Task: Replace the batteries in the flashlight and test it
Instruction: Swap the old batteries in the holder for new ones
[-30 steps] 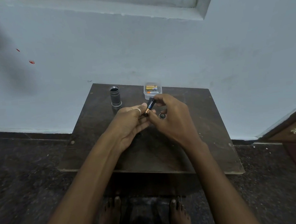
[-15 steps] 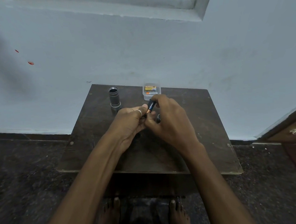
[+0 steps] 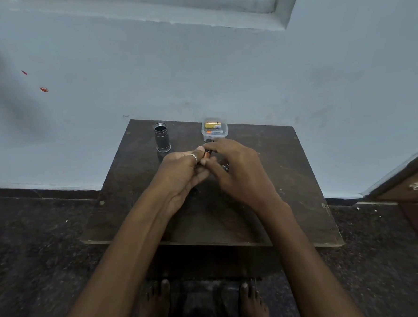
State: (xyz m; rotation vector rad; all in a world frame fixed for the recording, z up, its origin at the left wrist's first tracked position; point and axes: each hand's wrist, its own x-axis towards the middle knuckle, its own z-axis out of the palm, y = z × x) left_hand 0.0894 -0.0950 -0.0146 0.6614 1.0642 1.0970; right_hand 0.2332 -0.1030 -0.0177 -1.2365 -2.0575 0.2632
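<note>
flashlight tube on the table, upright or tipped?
Upright: the flashlight tube stands on its wider end, open mouth facing up.

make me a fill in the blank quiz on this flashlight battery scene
The flashlight tube stands ___ on the table.
The ring is on the ___ hand.
The clear box holds spare ___.
The right hand pinches a black and copper ___.
Missing: upright, left, batteries, battery.
</note>
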